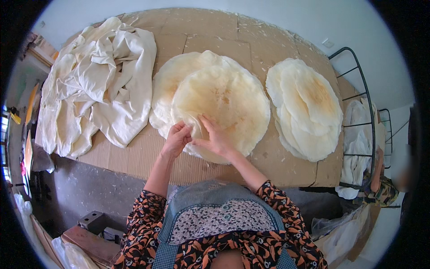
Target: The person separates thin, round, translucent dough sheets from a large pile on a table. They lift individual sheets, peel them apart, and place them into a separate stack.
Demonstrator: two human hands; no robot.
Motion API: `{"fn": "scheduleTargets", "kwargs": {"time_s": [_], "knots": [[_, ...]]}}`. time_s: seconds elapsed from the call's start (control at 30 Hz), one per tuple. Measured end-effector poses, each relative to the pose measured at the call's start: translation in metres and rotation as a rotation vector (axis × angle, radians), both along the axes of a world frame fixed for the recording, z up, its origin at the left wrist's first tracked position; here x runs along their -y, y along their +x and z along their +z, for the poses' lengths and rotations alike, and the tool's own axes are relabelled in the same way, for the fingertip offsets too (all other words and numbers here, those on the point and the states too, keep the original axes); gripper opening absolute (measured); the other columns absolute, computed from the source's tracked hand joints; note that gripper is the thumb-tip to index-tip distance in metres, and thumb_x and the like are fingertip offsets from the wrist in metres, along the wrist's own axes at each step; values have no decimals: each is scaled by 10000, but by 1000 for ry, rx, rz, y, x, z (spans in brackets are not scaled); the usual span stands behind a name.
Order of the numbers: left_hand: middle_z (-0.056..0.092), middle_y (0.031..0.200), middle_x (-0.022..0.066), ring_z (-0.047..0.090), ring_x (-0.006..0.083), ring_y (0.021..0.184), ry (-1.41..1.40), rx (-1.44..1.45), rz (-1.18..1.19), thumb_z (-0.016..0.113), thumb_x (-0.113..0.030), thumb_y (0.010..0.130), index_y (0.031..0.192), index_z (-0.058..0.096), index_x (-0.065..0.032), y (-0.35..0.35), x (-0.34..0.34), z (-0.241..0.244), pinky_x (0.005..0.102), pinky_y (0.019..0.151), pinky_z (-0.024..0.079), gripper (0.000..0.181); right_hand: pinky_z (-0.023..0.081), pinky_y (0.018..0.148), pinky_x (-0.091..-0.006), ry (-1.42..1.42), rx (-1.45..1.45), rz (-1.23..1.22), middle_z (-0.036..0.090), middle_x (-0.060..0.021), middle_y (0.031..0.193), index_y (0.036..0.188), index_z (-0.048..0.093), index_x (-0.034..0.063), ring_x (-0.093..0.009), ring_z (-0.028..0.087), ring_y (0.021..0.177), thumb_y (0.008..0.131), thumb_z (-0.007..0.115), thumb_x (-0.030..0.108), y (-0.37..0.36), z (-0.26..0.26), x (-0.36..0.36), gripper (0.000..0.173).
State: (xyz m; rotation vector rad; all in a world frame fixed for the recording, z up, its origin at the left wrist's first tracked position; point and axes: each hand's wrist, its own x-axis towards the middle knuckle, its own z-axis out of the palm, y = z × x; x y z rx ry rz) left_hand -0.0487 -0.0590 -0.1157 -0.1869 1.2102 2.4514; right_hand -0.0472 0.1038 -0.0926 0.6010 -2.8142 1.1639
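Large, thin, round flatbreads lie overlapping in a pile in front of me, pale cream with browned patches. The top flatbread (235,90) rests off-centre over a wider flatbread (168,77) that shows at its left and back. At the near left edge of the top sheet, my left hand (178,138) pinches the rim between thumb and fingers. My right hand (216,138) lies on the same sheet just to the right, thumb and fingers spread. Small folds run through the sheet between both hands.
A crumpled cream cloth (131,87) covers more flatbreads (63,127) at left. Folded flatbreads (305,111) are stacked at right. Cardboard (208,23) with scattered flakes covers the platform. A dark metal rail (373,124) borders the right end; beyond it shows a person's arm (377,168).
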Motion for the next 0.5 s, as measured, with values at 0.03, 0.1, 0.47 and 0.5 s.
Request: {"fn": "scheduleTargets", "kwargs": {"time_s": [0.03,0.1,0.47,0.5], "knots": [[582,840,35,541,74,637,-40,-15,-5,472,-108,824,941,534,-12,-1,-2,3,223,616,481,163,403,818,-352,-6,-2,-43,449,-142,1155,1094,466,13,-289,486,988,728,590,250,-1,-5,8,453],[584,802,27,525,63,598,-190,-4,41,464,-74,803,909,551,-8,-2,-5,8,213,587,476,151,418,777,-338,-19,120,-121,516,-136,1061,1021,516,9,-273,524,911,748,566,238,-4,-5,14,359],[594,840,65,576,108,671,-348,144,64,502,-87,776,958,537,36,-8,39,17,227,574,475,223,347,492,-192,-678,627,-247,581,-10,717,807,597,-15,-39,446,575,785,527,87,-67,59,-79,126],[594,849,69,576,112,679,-352,149,53,516,-98,778,966,532,37,-15,34,25,232,577,471,233,348,495,-194,-683,607,-226,576,-6,715,794,595,-9,-40,445,579,780,533,84,-69,53,-80,113]]}}
